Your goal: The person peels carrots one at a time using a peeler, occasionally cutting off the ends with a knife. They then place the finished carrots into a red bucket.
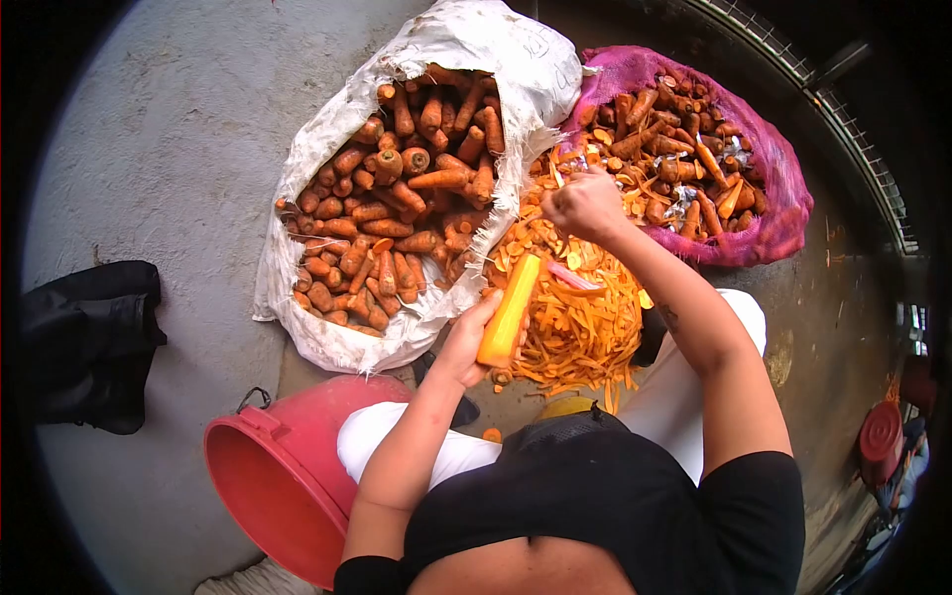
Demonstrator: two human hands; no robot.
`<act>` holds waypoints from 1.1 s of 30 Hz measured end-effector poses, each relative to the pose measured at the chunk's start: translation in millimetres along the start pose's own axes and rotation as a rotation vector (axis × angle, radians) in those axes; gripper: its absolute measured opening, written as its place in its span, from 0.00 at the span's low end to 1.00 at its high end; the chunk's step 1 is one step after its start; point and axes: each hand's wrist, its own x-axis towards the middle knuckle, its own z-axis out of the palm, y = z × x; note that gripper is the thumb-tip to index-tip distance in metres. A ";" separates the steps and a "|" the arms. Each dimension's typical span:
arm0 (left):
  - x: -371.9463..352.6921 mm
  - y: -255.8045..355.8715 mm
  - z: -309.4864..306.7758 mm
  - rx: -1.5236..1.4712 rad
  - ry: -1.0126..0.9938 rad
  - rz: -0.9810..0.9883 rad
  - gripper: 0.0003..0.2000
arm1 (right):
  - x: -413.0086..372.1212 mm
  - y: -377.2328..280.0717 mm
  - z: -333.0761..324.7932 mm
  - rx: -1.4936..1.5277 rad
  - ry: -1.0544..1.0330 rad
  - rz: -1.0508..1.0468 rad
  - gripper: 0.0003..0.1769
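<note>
My left hand [468, 339] is wrapped round a peeled carrot [511, 312], bright orange-yellow, with its upper end tilted away from me. My right hand [587, 205] is a closed fist, beyond the carrot and apart from it. A thin pale tip shows at its far side; I cannot tell what the fist holds. Below both hands lies a heap of carrot peelings [585, 332]. A pink and whitish strip [573, 277] rests on the heap near the peeled carrot.
An open white sack [327, 139] full of unpeeled carrots [397, 208] lies ahead on the left. To its right, a magenta mesh sack [783, 198] holds carrots and scraps. A red bucket [263, 426] lies tipped by my left knee. Black cloth [94, 342] is on the floor at far left.
</note>
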 end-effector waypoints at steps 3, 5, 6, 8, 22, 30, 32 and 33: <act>-13.7 12.8 14.3 -0.012 0.003 -0.020 0.20 | 2.9 12.2 4.0 -0.027 0.021 0.245 0.26; -6.2 13.1 5.6 -0.051 0.016 0.035 0.20 | 5.9 6.5 -2.7 0.109 0.071 0.370 0.25; -1.2 11.3 -0.2 -0.077 0.025 0.065 0.21 | 5.8 4.7 -1.5 0.233 0.137 0.321 0.25; 9.9 6.5 -15.3 -0.103 0.041 0.074 0.21 | 4.3 -14.1 -14.8 0.363 0.004 0.280 0.24; 26.9 6.0 3.8 -0.172 0.276 0.073 0.14 | -28.2 -74.2 -22.9 0.390 0.126 -0.417 0.20; 34.6 3.0 -0.7 -0.089 0.169 0.149 0.16 | -27.3 -67.2 -16.3 0.488 0.126 -0.397 0.22; 31.8 5.7 4.2 -0.057 0.163 0.155 0.16 | -26.7 -66.4 -16.2 0.495 0.110 -0.385 0.22; 31.0 6.4 5.6 -0.053 0.151 0.156 0.16 | -26.9 -66.3 -16.3 0.508 0.127 -0.378 0.22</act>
